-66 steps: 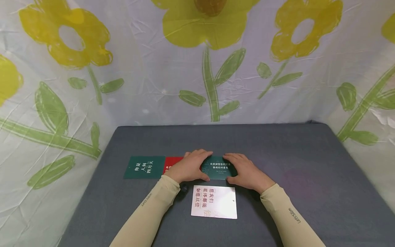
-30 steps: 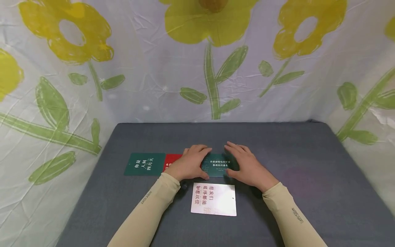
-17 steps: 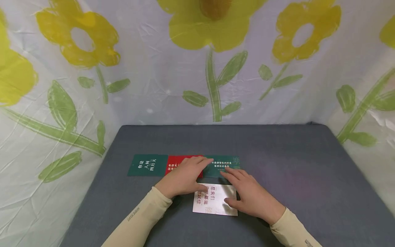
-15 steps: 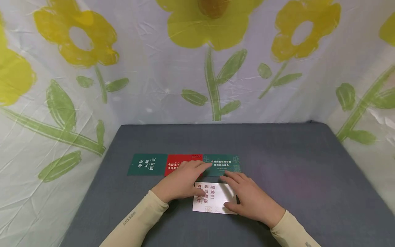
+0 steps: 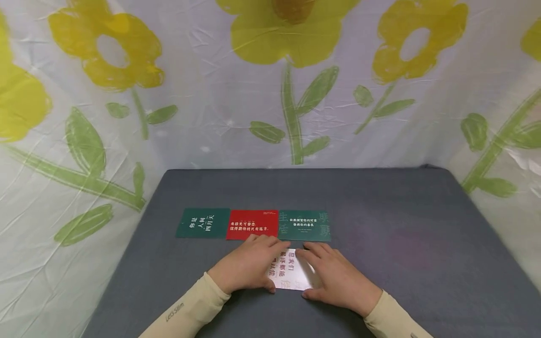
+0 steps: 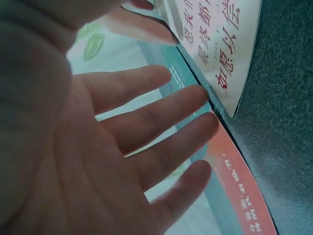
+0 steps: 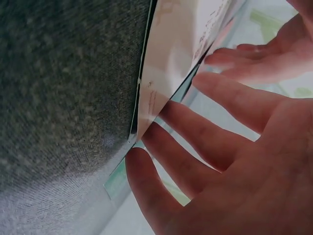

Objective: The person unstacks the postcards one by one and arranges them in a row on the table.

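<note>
A whitish-pink card with red Chinese characters lies on the dark cloth, in front of a row of cards. My left hand hovers over its left end, and my right hand is at its right end. In the left wrist view, the left hand's fingers are extended and spread, apart from the card. Relaxed fingers of the right hand reach up to the card's edge in the right wrist view; whether they touch it cannot be made out.
Behind the hands, a green card, a red card and another green card lie side by side. A dark grey cloth covers the table. Beyond stands a white curtain with yellow flowers.
Both hands have come back from the row's right green card toward the nearer whitish card, and now frame its two ends. The red card, previously half covered, shows fully.
</note>
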{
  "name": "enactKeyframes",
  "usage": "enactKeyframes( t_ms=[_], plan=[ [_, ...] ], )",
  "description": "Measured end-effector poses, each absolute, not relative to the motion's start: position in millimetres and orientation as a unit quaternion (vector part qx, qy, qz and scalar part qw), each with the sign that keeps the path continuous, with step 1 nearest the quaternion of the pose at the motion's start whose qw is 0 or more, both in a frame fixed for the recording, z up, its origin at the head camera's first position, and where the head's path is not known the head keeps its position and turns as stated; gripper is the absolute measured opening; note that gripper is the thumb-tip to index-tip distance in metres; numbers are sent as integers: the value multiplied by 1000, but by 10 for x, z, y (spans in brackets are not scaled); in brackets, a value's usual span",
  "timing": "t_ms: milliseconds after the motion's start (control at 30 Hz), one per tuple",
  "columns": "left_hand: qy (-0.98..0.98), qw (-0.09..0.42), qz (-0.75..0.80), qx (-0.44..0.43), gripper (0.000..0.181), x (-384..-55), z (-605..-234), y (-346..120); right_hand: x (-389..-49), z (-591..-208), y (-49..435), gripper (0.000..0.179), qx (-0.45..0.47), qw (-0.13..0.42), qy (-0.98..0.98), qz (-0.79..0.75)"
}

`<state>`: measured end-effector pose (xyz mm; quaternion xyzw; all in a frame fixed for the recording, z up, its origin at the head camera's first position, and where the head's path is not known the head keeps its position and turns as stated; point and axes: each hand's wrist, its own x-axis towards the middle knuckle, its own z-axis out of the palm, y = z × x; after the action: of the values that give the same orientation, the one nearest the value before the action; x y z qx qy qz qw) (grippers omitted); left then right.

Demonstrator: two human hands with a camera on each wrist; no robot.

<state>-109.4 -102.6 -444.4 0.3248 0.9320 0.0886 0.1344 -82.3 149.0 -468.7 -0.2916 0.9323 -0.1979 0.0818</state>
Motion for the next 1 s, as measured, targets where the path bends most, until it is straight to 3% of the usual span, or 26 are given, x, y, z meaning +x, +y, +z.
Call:
enactKeyframes(
  t_ms=[1000],
  plan=[
    [924, 130, 132, 336, 95, -1147, -4488, -1043, -930, -4597, 1569, 79, -302, 56, 935, -178]
  ],
)
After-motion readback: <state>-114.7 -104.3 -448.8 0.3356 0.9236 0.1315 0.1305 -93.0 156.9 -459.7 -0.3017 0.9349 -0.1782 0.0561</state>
